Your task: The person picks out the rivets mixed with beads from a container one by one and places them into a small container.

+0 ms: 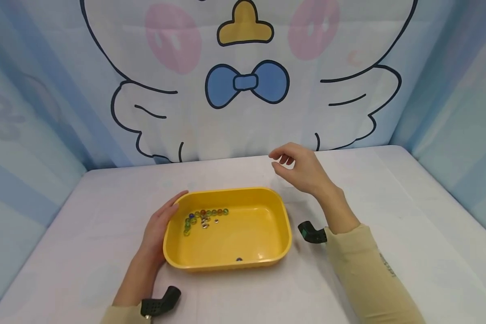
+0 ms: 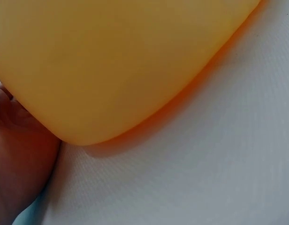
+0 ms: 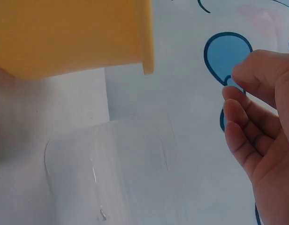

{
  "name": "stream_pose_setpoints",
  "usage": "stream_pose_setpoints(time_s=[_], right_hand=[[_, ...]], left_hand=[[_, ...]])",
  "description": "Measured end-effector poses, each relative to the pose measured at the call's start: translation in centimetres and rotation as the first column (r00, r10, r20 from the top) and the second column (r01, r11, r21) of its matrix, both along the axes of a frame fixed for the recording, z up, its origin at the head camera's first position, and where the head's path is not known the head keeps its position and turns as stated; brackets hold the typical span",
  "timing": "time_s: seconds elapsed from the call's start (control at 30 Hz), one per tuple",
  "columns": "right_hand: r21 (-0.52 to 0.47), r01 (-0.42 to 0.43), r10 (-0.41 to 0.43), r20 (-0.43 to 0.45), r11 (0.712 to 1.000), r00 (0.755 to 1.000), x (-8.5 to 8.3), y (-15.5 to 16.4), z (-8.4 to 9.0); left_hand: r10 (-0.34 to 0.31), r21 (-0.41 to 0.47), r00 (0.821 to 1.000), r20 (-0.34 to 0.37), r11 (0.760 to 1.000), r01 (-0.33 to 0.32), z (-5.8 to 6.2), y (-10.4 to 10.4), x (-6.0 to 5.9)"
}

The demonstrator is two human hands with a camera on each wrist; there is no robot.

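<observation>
A yellow tray (image 1: 243, 238) stands on the white-covered table in the head view. My left hand (image 1: 158, 227) holds its left side, fingers along the outer wall by the back left corner and thumb at the rim. Green, red and blue marbles (image 1: 208, 213) line the tray's back left inside, beside several small shiny clear pieces (image 1: 204, 222). One dark blue marble (image 1: 239, 259) lies by the front wall. My right hand (image 1: 301, 168) is raised beyond the back right corner, fingers loosely bent, thumb apart, nothing visible between them. Below it stands a clear container (image 3: 107, 173), seen in the right wrist view.
The white tabletop (image 1: 413, 234) extends on both sides of the tray. Behind it hangs a cloth backdrop with a cartoon figure and a blue bow tie (image 1: 246, 82). Black wrist cameras (image 1: 162, 302) are worn on both wrists.
</observation>
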State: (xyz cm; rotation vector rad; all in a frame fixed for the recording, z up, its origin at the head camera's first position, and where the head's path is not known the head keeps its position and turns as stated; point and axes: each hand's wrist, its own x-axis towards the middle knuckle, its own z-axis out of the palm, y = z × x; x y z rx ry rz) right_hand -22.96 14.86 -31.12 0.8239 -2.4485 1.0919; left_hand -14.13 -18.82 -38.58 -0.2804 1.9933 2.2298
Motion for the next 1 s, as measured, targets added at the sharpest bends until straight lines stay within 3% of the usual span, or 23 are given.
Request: stream_pose_setpoints(time_s=[1.0], right_hand=[[-0.082,-0.097,0.094,-0.039,0.992,0.995,0.1,-2.4,1.5]], left_hand=[[-0.004,-0.006,1.0,-0.001,1.0,0.004,0.2,0.0,0.0]])
